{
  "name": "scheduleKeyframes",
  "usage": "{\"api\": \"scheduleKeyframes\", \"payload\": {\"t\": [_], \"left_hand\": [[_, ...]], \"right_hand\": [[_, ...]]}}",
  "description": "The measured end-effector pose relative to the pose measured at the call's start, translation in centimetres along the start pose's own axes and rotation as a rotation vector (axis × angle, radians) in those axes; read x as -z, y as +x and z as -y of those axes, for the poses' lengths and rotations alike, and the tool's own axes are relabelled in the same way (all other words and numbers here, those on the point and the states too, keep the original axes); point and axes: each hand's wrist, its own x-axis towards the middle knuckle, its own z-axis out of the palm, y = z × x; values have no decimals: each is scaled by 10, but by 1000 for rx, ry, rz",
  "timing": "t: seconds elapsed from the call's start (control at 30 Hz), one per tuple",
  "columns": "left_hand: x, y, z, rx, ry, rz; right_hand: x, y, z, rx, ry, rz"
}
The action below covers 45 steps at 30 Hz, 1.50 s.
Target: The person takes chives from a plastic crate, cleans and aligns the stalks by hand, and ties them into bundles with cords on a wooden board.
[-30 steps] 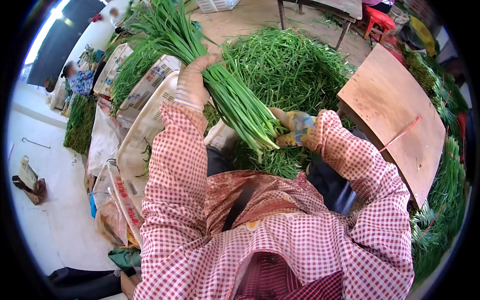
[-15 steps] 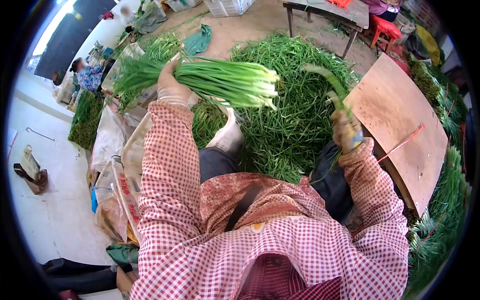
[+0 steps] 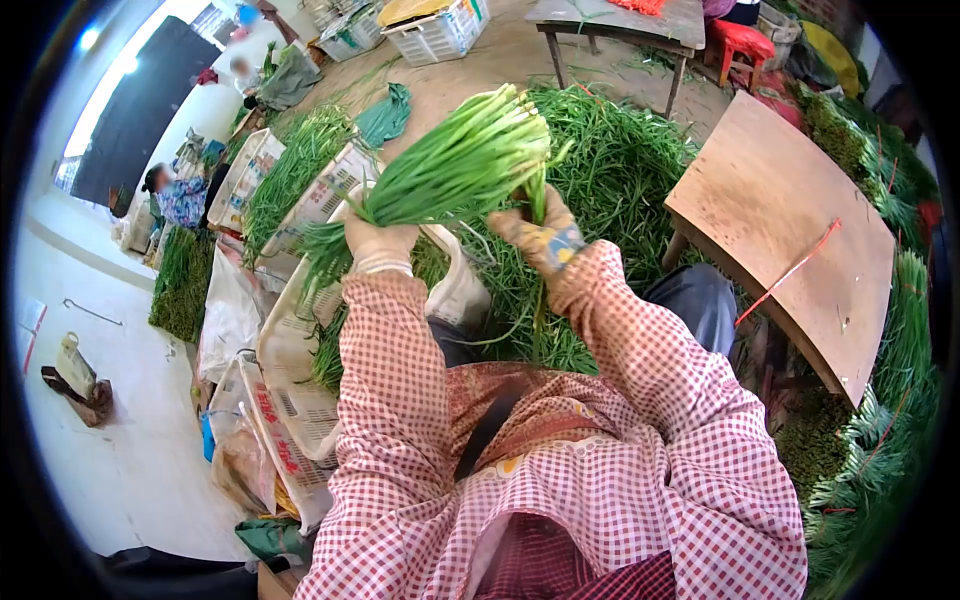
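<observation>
A thick bunch of chives (image 3: 455,160) is gripped near its leafy end by my gloved left hand (image 3: 378,240). Its pale stem ends point up and to the right. My right hand (image 3: 545,238), in a stained glove, is closed on a few chive leaves (image 3: 537,200) just below those pale ends. Part of the right fingers is hidden, and some strands hang down under that hand. Beneath both hands, a large heap of loose chive leaves (image 3: 625,170) lies in front of my legs.
A low wooden table (image 3: 780,230) with a red tie (image 3: 795,270) on it stands at right, beside tied chive bundles (image 3: 890,450). White crates (image 3: 300,340) line the left. Farther off are a grey table (image 3: 620,28), a red stool (image 3: 742,45) and a seated person (image 3: 182,200).
My right hand has moved left, from near the wooden table to the bunch's pale ends. The bunch has tilted, its pale ends now higher. My left hand shifted slightly right and down.
</observation>
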Motion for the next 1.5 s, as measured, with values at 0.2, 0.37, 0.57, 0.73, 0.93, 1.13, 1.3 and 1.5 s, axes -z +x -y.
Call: {"api": "scheduleKeyframes", "payload": {"t": [0.2,0.37,0.57,0.73,0.93,1.13,1.3,1.5], "left_hand": [[66,4,3,-292,-91,242],[98,3,-11,-166,-304,581],[81,18,13,-65,-771,893],[75,14,11,-855,-587,264],[76,-10,-19,-174,-722,934],[77,-2,-21,-87,-635,1131],[79,-6,-17,-51,-619,1123],[95,-10,-36,-166,-676,1082]], "right_hand": [[20,-29,16,77,-269,172],[80,-40,25,-250,232,95],[11,-77,43,-458,141,72],[23,-77,42,-461,226,-46],[101,-39,22,-125,-809,236],[61,2,19,-385,-337,658],[4,-15,4,-293,-219,522],[71,-37,2,-288,-40,456]]}}
